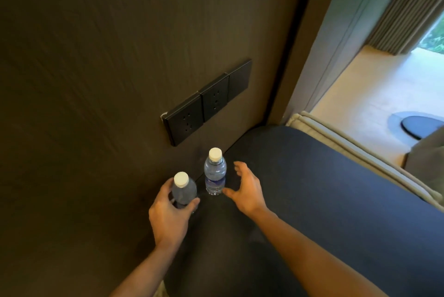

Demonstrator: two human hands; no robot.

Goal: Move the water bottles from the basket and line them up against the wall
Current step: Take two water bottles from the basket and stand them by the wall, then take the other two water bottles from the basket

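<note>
Two water bottles stand by the dark wall, one gripped, one free.

Nearest, the left hand (168,215) wraps around the near bottle (183,192), upright on the dark tabletop (324,188) against the wall (96,80). Just beyond, the right hand (247,188) is spread open and empty beside the far bottle (215,174), which stands upright close to the wall. Farther up the wall sits a black socket panel (206,102).

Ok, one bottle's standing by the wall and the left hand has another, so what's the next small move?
Probably set the held bottle down beside the standing bottle, against the wall, then let go. The left hand grips it there; the right hand is open and off the standing one.
</note>
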